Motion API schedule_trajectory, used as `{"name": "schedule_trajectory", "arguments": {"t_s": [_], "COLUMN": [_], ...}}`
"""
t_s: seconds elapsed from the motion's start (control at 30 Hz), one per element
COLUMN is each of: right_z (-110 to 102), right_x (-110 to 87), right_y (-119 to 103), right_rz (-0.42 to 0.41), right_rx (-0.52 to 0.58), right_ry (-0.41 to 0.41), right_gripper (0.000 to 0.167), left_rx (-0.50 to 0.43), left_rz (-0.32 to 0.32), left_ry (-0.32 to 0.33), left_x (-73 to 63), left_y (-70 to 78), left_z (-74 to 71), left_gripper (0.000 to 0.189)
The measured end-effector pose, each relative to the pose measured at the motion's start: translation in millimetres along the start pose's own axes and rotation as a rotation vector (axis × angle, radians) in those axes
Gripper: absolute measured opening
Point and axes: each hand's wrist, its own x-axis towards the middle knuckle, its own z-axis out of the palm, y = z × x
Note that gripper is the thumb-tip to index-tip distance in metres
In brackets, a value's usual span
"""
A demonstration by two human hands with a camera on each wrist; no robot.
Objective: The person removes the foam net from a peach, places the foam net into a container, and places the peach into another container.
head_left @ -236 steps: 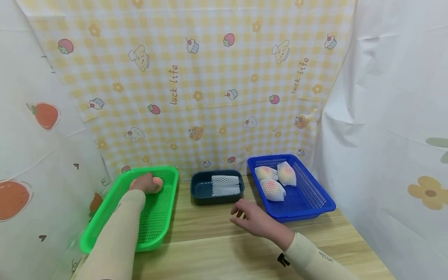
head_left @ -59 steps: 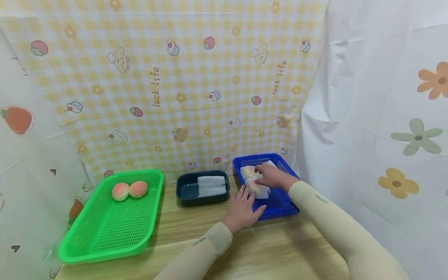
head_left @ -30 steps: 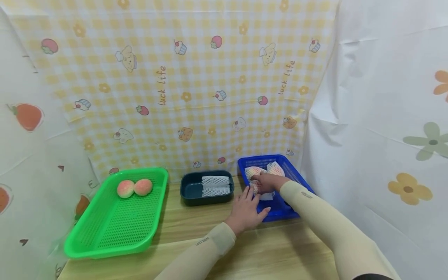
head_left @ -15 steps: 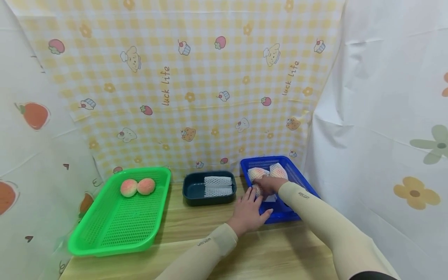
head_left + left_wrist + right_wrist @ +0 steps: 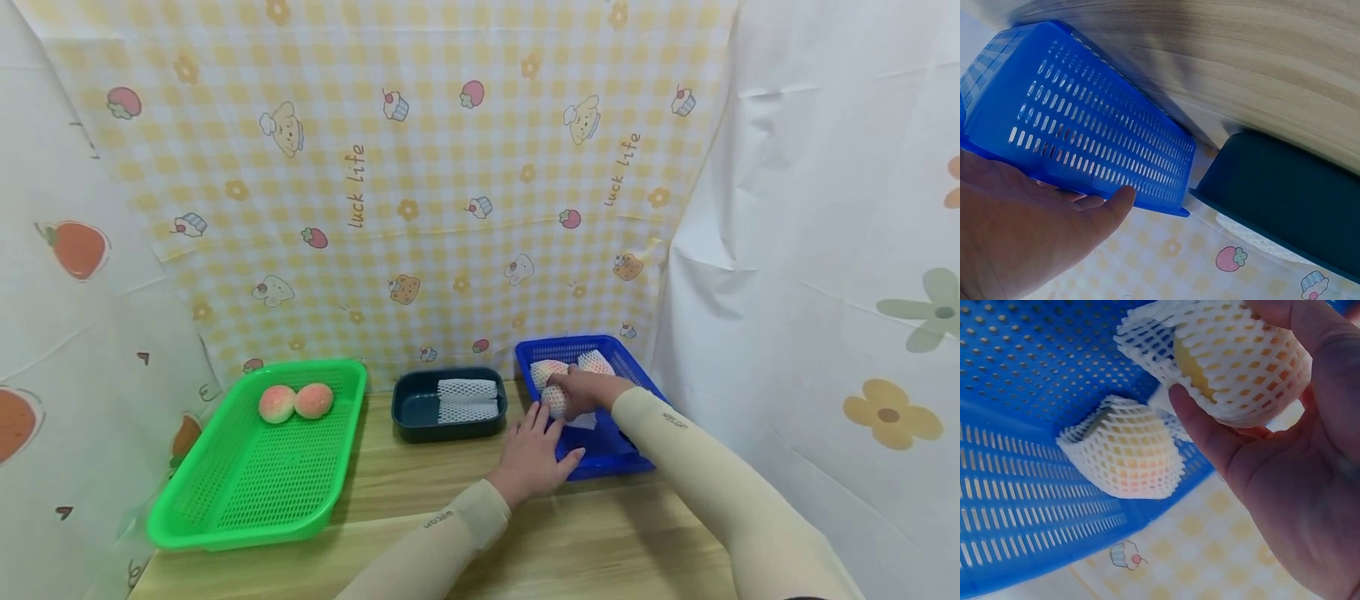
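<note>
My right hand (image 5: 588, 392) is in the blue basket (image 5: 592, 464) and grips a peach in a white foam net (image 5: 1241, 369), fingers and thumb round it. In the right wrist view, the net's loose end sticks out at one side. Another net-wrapped peach (image 5: 1132, 450) lies beside it in the basket. A third wrapped peach (image 5: 596, 362) shows at the back, partly covered. My left hand (image 5: 531, 458) rests on the blue basket's near left rim with its fingers fairly straight. Seen from the left wrist, one finger (image 5: 1116, 209) lies along the rim.
At the left stands a green basket (image 5: 341, 467) with two bare peaches (image 5: 296, 402) side by side. Between the baskets is a dark teal bin (image 5: 412, 431) holding folded white foam nets (image 5: 467, 400). A checked curtain (image 5: 420, 167) hangs behind the wooden table (image 5: 420, 492).
Earlier, my left hand held a peach in the green basket; now it is on the blue basket's rim. My right hand moved into the blue basket and has turned the wrapped peach slightly upward.
</note>
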Motion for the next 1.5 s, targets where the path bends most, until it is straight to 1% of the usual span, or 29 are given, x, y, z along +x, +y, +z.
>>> {"name": "schedule_trajectory", "arguments": {"t_s": [0.23, 0.33, 0.43, 0.53, 0.7, 0.83, 0.93, 1.0, 1.1, 1.23, 1.33, 1.5], "right_z": [-11, -14, -16, -17, -18, -20, -19, -19, -19, -20, -21, -21], "right_x": [-13.7, -18.3, -24.8, -31.4, -37.5, -40.5, -43.7, -46.3, -50.5, -55.3, -58.5, -62.3], "right_y": [8, 8, 6, 4, 1, 0, -2, -3, -6, -13, -21, -35], "right_rz": [-0.05, -0.079, -0.1, -0.11, -0.125, -0.123, -0.115, -0.118, -0.133, -0.158, -0.169, -0.193], "right_rx": [0.025, 0.04, 0.045, 0.054, 0.065, 0.07, 0.071, 0.082, 0.098, 0.109, 0.133, 0.171], "right_ry": [0.035, 0.057, 0.095, 0.124, 0.137, 0.153, 0.171, 0.181, 0.21, 0.266, 0.3, 0.316], "right_gripper": [0.077, 0.079, 0.077, 0.076, 0.075, 0.075, 0.076, 0.077, 0.08, 0.086, 0.092, 0.1], "left_rx": [-0.002, -0.013, -0.022, -0.025, -0.026, -0.019, -0.035, -0.056, -0.086, -0.122, -0.148, -0.206], "left_rz": [-0.004, -0.004, -0.005, -0.007, -0.012, 0.0, 0.019, 0.028, 0.034, 0.006, -0.019, -0.043], "left_ry": [0.009, 0.013, 0.015, 0.014, 0.017, 0.01, -0.002, -0.003, 0.031, 0.082, 0.103, 0.148], "left_x": [-0.6, -1.0, -1.8, -3.0, -3.1, -0.1, -0.5, -3.3, -10.2, -21.1, -30.0, -48.1], "left_y": [1.1, 0.2, -1.2, -2.0, -3.5, -7.2, -11.8, -15.6, -21.8, -34.6, -50.0, -77.0], "left_z": [-1.3, -0.3, 0.9, 2.0, 2.8, 3.8, 1.9, -2.8, -15.1, -33.7, -42.4, -54.5], "left_gripper": [0.078, 0.077, 0.077, 0.078, 0.077, 0.081, 0.085, 0.083, 0.075, 0.062, 0.055, 0.047]}}
